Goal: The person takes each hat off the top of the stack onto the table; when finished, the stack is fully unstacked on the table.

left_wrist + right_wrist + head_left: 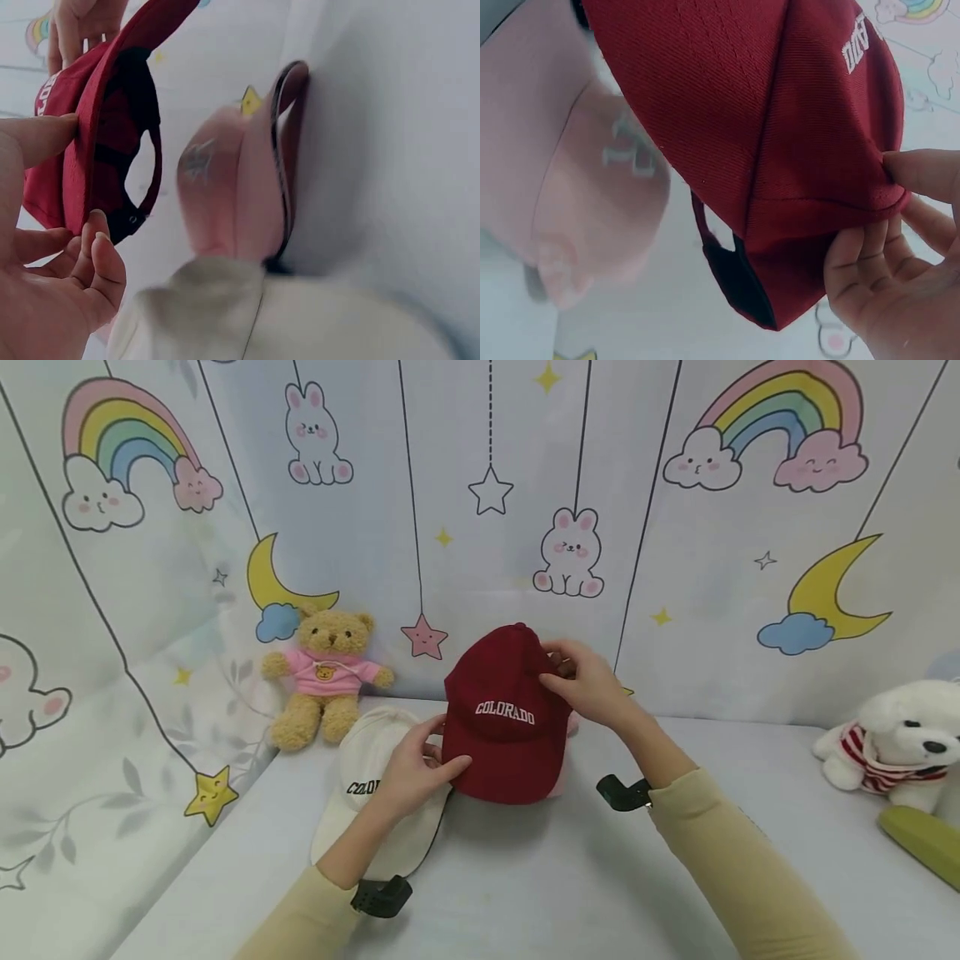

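Observation:
A dark red baseball cap [504, 727] with white COLORADO lettering is held up off the table, brim down and front toward me. My left hand [420, 768] pinches the brim's left edge, thumb on the front and fingers behind, as the left wrist view shows. On the other side my right hand [588, 685] pinches the crown's right side. A cream cap [397, 827] with dark lettering lies on the table, partly behind my left hand. Behind the red cap stands a pink cap [240, 180], almost wholly hidden in the head view; its adjustable strap is not visible.
A teddy bear [326, 677] in a pink top sits at the back left. To the far right are a white plush dog [900, 747] and a green object [918, 843], cut off by the frame. A printed curtain [480, 568] hangs behind the white table [517, 885].

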A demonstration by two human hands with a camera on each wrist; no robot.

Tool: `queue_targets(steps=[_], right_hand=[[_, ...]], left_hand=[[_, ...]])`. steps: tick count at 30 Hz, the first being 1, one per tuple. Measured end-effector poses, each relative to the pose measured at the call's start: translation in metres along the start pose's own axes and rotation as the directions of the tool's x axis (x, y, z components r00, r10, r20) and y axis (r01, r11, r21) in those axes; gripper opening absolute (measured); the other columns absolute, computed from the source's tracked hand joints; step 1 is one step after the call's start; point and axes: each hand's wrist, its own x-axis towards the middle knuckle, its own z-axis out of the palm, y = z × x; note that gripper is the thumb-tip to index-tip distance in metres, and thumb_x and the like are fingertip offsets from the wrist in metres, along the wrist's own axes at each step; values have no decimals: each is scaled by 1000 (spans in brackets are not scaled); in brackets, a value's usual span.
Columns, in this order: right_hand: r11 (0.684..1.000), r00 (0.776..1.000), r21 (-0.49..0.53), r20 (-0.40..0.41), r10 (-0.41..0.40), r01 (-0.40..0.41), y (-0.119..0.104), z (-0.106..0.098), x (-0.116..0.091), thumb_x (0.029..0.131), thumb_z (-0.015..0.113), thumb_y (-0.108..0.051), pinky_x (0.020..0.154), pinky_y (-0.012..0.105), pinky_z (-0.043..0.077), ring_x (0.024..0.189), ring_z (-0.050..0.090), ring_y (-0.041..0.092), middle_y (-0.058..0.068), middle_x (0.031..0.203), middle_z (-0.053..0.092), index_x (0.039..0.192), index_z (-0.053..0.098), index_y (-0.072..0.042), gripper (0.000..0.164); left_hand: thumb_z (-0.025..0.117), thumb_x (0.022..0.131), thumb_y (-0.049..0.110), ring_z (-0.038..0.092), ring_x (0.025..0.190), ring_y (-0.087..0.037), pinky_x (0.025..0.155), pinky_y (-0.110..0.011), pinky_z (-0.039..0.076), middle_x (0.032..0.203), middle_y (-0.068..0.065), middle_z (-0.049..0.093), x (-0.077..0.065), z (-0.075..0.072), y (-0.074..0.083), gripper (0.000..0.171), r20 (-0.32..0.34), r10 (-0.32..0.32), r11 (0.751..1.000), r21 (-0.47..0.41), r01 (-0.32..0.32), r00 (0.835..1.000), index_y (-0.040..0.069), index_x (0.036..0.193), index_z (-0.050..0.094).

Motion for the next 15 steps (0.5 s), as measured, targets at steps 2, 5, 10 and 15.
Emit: queue_targets(steps=[2, 5, 10, 15], right_hand=[[1000, 1000, -14, 3, 23, -23, 4, -7, -2, 98, 64, -6, 75, 38, 56, 96, 61, 30, 17, 112, 60, 137, 56, -2, 40], [998, 999, -28, 5, 54, -54, 9, -19, -5, 99, 63, -7, 73, 37, 55, 98, 60, 30, 17, 114, 59, 138, 55, -3, 40], [994, 995, -46, -8, 95, -95, 14, -38, -12, 100, 61, -7, 79, 40, 56, 102, 59, 31, 19, 118, 58, 140, 53, -3, 41], [991, 992, -42, -22, 126, -127, 18, -54, -21, 101, 60, -11, 78, 39, 56, 105, 57, 33, 21, 121, 56, 142, 51, -3, 43]], left_hand=[[82, 86, 20, 56, 81, -17, 69, -27, 49, 123, -9, 58, 4, 9, 1, 69, -6, 13, 1000, -4, -13, 1000, 6, 146, 50], [81, 87, 22, 57, 80, -16, 69, -28, 49, 123, -10, 58, 8, 23, 4, 70, -14, 40, 999, -12, -40, 999, 5, 146, 49], [82, 86, 21, 58, 81, -16, 69, -27, 50, 122, -9, 58, 17, 44, 11, 71, -15, 94, 994, -52, -94, 995, 7, 148, 48], [82, 85, 16, 59, 80, -18, 69, -28, 52, 119, -6, 58, 26, 62, 16, 68, 10, 158, 979, -130, -155, 987, 14, 145, 51]])
